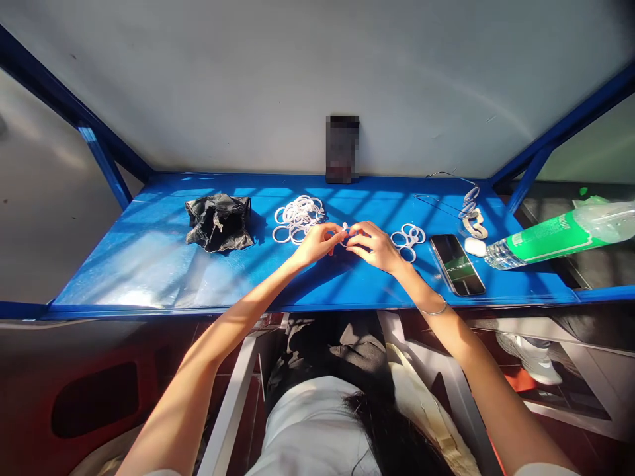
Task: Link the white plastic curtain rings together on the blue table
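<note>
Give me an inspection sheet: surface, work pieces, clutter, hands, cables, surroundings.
Surface: blue tabletop, sun patches and striped shadows.
Work pieces: heap of white plastic rings beside left hand; smaller white ring group beside right hand.
Clutter: crumpled black plastic bag, black rectangular smartphone, thin-framed glasses, clear plastic bottle with green label.
Hands: fingers of both together at a small white piece, partly hidden.
Cables: nothing seen.
Surroundings: grey panel behind, blue frame bars at sides.

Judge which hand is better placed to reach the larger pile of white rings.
Left, probably: the left hand is beside the larger pile, while the right hand is farther off, nearer the smaller group. Both seem to hold one white ring.
</note>
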`<move>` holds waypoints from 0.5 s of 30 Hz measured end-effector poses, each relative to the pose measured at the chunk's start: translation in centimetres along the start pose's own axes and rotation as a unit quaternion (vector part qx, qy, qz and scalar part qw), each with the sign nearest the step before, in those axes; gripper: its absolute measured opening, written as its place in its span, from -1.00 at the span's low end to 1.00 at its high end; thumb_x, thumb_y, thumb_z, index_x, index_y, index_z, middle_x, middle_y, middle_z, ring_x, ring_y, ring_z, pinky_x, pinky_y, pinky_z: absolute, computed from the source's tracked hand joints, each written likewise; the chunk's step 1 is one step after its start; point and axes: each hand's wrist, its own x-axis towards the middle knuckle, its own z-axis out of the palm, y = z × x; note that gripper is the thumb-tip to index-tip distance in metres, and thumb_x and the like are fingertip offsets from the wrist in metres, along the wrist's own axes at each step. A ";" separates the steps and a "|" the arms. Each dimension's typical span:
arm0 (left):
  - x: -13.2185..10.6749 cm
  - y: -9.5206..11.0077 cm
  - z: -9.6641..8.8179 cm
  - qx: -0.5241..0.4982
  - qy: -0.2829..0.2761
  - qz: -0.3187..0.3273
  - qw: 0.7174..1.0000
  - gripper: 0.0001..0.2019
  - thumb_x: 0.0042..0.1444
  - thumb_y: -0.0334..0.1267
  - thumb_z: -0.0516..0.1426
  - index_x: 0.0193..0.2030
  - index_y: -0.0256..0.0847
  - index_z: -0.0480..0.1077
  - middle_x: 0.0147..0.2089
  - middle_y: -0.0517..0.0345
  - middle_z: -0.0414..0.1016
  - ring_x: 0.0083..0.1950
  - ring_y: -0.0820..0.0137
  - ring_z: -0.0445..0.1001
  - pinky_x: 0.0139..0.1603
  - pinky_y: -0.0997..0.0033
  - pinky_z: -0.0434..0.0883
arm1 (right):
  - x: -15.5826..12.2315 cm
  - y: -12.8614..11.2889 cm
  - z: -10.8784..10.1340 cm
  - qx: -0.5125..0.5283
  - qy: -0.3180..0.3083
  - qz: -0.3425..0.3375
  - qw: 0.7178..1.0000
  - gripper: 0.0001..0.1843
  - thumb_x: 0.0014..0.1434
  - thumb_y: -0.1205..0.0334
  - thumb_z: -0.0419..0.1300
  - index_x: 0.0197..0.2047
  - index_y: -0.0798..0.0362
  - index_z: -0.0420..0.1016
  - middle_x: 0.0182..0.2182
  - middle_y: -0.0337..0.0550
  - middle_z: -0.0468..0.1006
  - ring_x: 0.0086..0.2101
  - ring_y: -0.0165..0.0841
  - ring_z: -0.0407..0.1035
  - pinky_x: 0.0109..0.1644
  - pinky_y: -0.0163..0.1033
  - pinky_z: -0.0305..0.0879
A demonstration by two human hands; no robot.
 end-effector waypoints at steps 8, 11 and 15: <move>0.1 0.0 -0.2 -0.092 -0.079 0.001 0.993 -0.63 0.20 0.03 0.10 -0.34 -0.29 0.37 -0.44 0.16 0.41 -0.58 0.56 0.32 -0.57 0.56 0.25 | 0.1 -0.2 0.4 0.091 0.083 0.060 0.991 -0.80 0.15 0.13 0.23 -0.17 0.00 0.42 -0.10 -0.08 0.44 -0.42 -0.38 0.27 -0.28 -0.17 0.27; 0.1 -0.4 0.1 -0.125 -0.103 0.004 0.987 -0.61 0.18 0.07 0.10 -0.34 -0.29 0.34 -0.56 0.25 0.29 -0.60 0.54 0.29 -0.58 0.55 0.24 | 0.1 0.3 0.5 0.163 0.014 0.111 0.980 -0.87 0.18 0.15 0.21 -0.20 -0.04 0.40 -0.30 -0.20 0.49 -0.51 -0.42 0.25 -0.38 -0.21 0.18; 0.1 -0.4 0.5 -0.170 -0.119 -0.011 0.978 -0.60 0.13 0.08 0.14 -0.38 -0.28 0.31 -0.60 0.32 0.17 -0.62 0.55 0.26 -0.59 0.55 0.20 | 0.1 0.2 0.5 0.233 -0.027 0.157 0.959 -0.91 0.16 0.19 0.23 -0.30 -0.07 0.36 -0.48 -0.28 0.44 -0.57 -0.45 0.18 -0.43 -0.22 0.09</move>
